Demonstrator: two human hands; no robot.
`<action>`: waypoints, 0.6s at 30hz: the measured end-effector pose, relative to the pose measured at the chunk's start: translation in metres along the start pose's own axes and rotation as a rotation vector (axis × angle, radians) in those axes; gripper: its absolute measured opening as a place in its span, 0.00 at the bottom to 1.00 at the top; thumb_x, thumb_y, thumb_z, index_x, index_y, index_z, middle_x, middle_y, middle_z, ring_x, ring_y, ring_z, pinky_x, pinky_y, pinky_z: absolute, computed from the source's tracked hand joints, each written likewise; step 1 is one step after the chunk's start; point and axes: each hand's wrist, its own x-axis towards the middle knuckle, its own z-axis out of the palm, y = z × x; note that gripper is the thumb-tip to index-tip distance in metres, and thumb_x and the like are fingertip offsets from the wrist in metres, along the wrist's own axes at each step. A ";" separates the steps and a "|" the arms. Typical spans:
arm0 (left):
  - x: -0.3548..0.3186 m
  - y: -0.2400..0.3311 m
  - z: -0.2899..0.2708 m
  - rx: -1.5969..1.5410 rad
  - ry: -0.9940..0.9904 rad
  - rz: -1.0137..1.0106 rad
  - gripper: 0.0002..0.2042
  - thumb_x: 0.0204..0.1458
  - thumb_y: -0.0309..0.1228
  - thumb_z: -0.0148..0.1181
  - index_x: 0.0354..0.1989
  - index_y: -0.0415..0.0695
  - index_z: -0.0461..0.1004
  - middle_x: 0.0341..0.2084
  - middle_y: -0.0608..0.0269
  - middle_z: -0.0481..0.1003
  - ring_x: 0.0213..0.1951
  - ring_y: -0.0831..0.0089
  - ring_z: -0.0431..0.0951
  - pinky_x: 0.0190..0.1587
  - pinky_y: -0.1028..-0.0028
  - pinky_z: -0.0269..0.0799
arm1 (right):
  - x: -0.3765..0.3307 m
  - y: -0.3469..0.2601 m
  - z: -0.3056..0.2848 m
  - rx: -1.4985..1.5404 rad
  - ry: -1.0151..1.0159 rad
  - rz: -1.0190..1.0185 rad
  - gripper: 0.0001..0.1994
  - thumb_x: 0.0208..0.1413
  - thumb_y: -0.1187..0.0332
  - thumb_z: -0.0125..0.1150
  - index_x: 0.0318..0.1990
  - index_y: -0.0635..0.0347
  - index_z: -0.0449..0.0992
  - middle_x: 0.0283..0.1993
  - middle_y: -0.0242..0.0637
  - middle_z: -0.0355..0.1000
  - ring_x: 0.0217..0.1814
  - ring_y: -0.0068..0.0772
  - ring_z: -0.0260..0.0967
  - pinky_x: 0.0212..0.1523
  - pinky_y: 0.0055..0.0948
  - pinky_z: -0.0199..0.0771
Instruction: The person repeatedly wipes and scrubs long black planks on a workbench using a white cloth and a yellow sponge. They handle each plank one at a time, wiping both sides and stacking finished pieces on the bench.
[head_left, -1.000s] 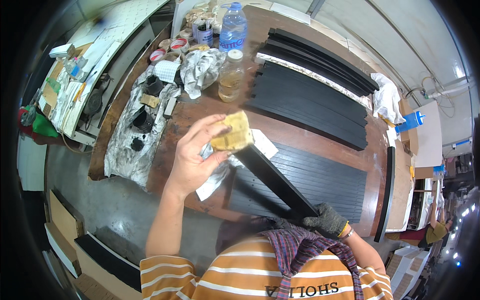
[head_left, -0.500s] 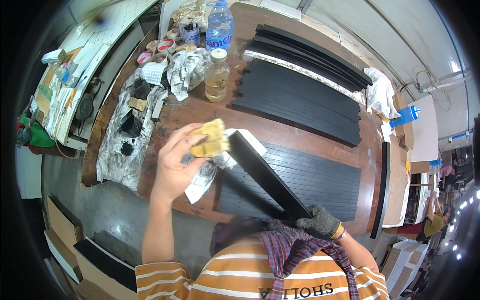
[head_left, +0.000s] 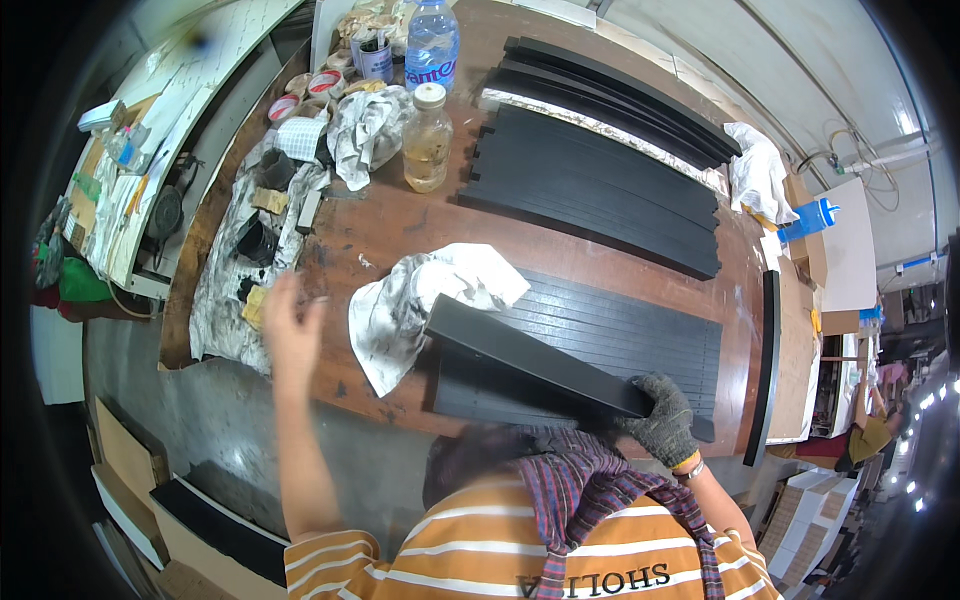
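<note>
My right hand [head_left: 662,418], in a dark grey knitted glove, is closed around the near right end of a long black board [head_left: 535,355]. That board slants up to the left above a flat row of black slats [head_left: 620,335]. On the left, my bare left hand [head_left: 292,325] is blurred, its thumb and fingers apart. Right beside it, a yellow sponge [head_left: 254,306] rests on the stained cloth [head_left: 225,318]. A crumpled white rag [head_left: 410,300] lies between my left hand and the board's far end.
Farther back stand a bottle of brownish liquid [head_left: 427,140] and a large blue-tinted bottle [head_left: 432,50]. More black slats [head_left: 590,190] lie beyond the board. A black cup [head_left: 257,243] and tape rolls [head_left: 326,84] sit at the left. One black strip [head_left: 765,370] lies along the right edge.
My left hand has moved left and down from the board's far end to the stained cloth, and the sponge is now there. The board has turned lower and flatter, uncovering the white rag.
</note>
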 end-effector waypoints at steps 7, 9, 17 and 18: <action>0.010 0.118 0.074 -0.097 -0.268 0.112 0.24 0.47 0.29 0.68 0.56 0.41 0.76 0.57 0.51 0.73 0.57 0.54 0.73 0.60 0.55 0.67 | -0.006 0.014 -0.007 -0.102 0.121 -0.029 0.24 0.38 0.63 0.79 0.45 0.58 0.80 0.41 0.43 0.74 0.46 0.51 0.72 0.48 0.44 0.74; 0.021 0.132 0.060 -0.308 -0.272 -0.158 0.20 0.45 0.25 0.66 0.50 0.38 0.79 0.49 0.52 0.76 0.49 0.54 0.77 0.54 0.58 0.71 | -0.009 0.017 -0.010 -0.075 0.119 0.024 0.23 0.37 0.63 0.78 0.44 0.58 0.81 0.40 0.43 0.74 0.45 0.51 0.72 0.47 0.44 0.74; -0.001 0.222 0.013 -0.522 -0.154 0.379 0.20 0.43 0.28 0.64 0.47 0.33 0.75 0.44 0.50 0.77 0.44 0.57 0.79 0.48 0.61 0.75 | -0.026 0.016 -0.025 -0.007 -0.068 0.106 0.25 0.35 0.62 0.78 0.46 0.59 0.81 0.42 0.46 0.77 0.45 0.53 0.75 0.50 0.46 0.76; -0.003 0.225 0.019 -0.572 -0.222 0.250 0.18 0.46 0.26 0.63 0.46 0.33 0.75 0.40 0.50 0.79 0.40 0.59 0.80 0.46 0.63 0.76 | -0.024 0.017 -0.028 -0.012 -0.082 0.100 0.25 0.36 0.62 0.77 0.46 0.59 0.81 0.43 0.46 0.77 0.45 0.53 0.75 0.49 0.46 0.76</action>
